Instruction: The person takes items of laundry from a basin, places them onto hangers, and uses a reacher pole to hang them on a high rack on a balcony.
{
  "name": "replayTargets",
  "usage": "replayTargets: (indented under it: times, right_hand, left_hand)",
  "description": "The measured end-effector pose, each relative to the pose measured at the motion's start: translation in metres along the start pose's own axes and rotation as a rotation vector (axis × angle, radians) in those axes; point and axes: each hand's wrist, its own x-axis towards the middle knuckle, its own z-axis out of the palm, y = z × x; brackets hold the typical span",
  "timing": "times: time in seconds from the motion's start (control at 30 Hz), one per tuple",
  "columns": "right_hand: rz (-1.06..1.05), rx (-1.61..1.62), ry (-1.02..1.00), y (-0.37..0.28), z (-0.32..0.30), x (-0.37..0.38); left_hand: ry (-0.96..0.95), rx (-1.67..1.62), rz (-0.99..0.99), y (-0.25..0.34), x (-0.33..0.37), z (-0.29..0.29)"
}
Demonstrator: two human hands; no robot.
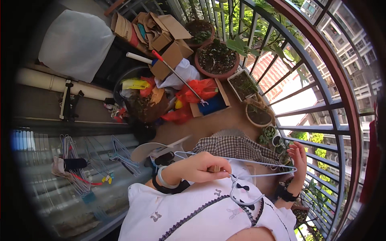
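Observation:
A light blue clothes hanger [263,176] lies across in front of my chest, its hook turned toward me. My left hand [197,166] is closed at the hanger's neck, and a small brown piece shows between its fingers; its kind I cannot make out. At the hanger's right end is my right hand [297,160], fingers raised and apart, with the tip of the hanger by the palm. Just beyond the hanger spreads a brown-and-white checked garment [237,145]; whether it hangs on the hanger I cannot tell.
Several hangers [124,156] hang at the left beside glass. Ahead stand cardboard boxes [171,56], red plastic bags [197,90] and a pole with a red handle [175,72]. Potted plants [217,60] line the metal railing [321,106] curving along the right.

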Motion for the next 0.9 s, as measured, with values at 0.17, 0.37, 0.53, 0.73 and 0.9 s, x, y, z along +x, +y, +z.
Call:
replayTargets:
  times: [0.17,0.37,0.53,0.73,0.9]
  right_hand:
    - [-0.012,-0.088,-0.268,-0.024,0.077,0.072]
    - [0.185,-0.084,-0.622,-0.015,0.189,0.168]
    - [0.313,-0.107,-0.906,0.000,0.297,0.235]
    - [0.556,0.045,-1.033,0.031,0.476,0.331]
    - [0.757,0.278,-0.879,0.059,0.613,0.412]
  left_hand:
    - [0.269,0.014,0.093,-0.012,-0.050,-0.016]
    - [0.485,0.002,0.084,-0.024,-0.102,-0.043]
    - [0.654,0.020,0.031,-0.020,-0.146,-0.049]
    - [1.232,0.043,-0.219,0.038,-0.137,-0.017]
    - [2.005,-0.101,-0.311,0.084,-0.091,0.009]
